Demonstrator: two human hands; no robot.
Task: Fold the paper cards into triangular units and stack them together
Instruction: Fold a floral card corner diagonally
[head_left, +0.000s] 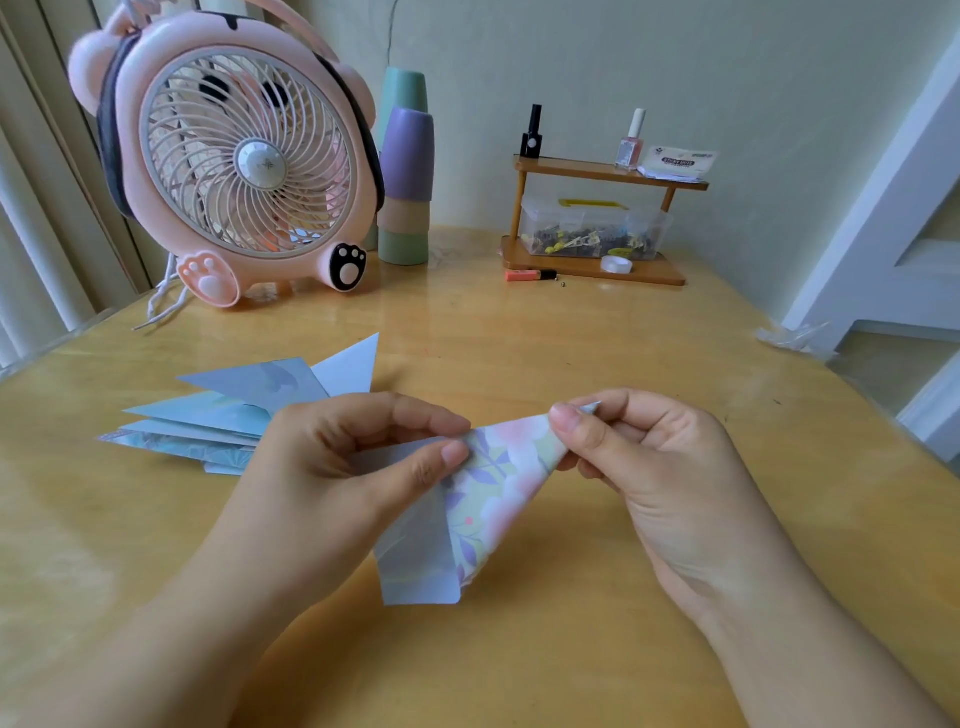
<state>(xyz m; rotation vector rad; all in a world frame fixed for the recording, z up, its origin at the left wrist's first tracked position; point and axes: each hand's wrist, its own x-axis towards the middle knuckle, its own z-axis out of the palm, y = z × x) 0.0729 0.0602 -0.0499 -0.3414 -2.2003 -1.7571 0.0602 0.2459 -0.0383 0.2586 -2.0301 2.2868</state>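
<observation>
A floral paper card (483, 499), pink and lilac outside and pale blue inside, hangs partly folded above the wooden table (623, 364). My left hand (337, 467) pinches its upper left part between thumb and forefinger. My right hand (654, 467) pinches its upper right tip. A pile of folded pale-blue triangular units (244, 405) lies on the table to the left, partly hidden behind my left hand.
A pink desk fan (234, 156) stands at the back left, with stacked pastel cups (405, 171) beside it. At the back sits a small wooden shelf (597, 218) with bottles, a clear box and tape. The table's right edge (893, 426) drops off near a white door frame.
</observation>
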